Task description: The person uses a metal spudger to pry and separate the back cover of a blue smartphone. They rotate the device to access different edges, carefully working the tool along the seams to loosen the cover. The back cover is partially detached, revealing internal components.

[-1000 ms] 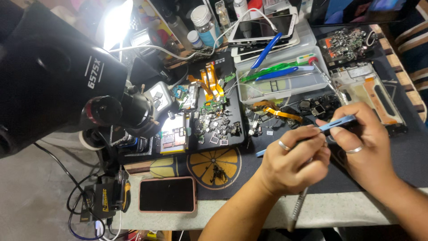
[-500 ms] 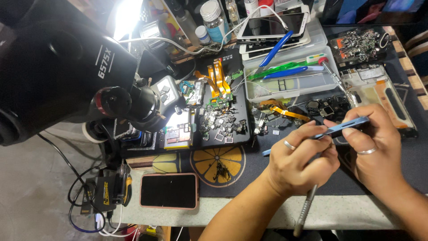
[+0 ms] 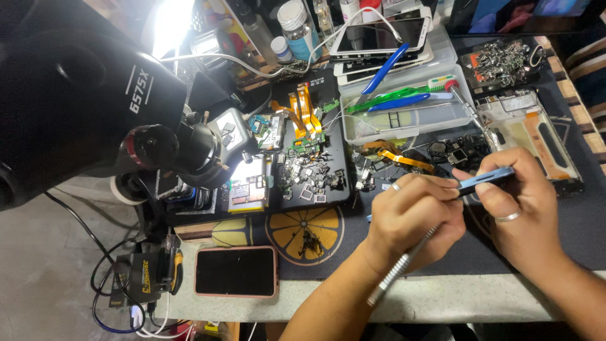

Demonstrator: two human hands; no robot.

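Little has changed over the last second: both hands have stayed at the lower right of the frame, working together over the dark mat, while the view has shifted a little so the black microscope (image 3: 82, 107) fills more of the upper left. The left hand (image 3: 410, 218) is curled in a tight grip around a slim metal-handled tool (image 3: 404, 265) whose shaft runs down toward the surface's front edge (image 3: 442, 297). The right hand (image 3: 514, 208) pinches blue tweezers (image 3: 486, 182) between thumb and forefinger, tips pointing left toward the left hand. Whatever they work on is hidden beneath the knuckles. The steady pose suggests fine work continuing in place. A pink-edged phone (image 3: 235, 271) lies face up at the lower left, untouched.
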